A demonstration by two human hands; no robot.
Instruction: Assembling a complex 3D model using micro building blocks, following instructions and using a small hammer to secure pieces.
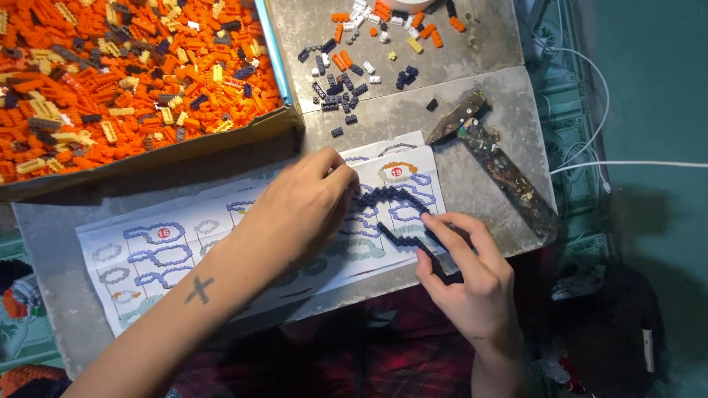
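My left hand (306, 210) pinched the far end of the dark brick chain (398, 217) and my right hand (468, 276) its near end, because it seemed light, thin and easily snapped.

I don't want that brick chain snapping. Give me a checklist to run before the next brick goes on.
1. Both hands on the piece: ok. Left hand presses one end of the dark brick chain, right hand pinches the other.
2. Chain lying over the instruction sheet: ok.
3. Chain joints fully seated: cannot tell, too small.
4. Spare dark bricks sorted on the slab: ok, but beyond the hands.
5. Hammer apart from the chain: ok.
6. Box of orange bricks off the sheet: ok.
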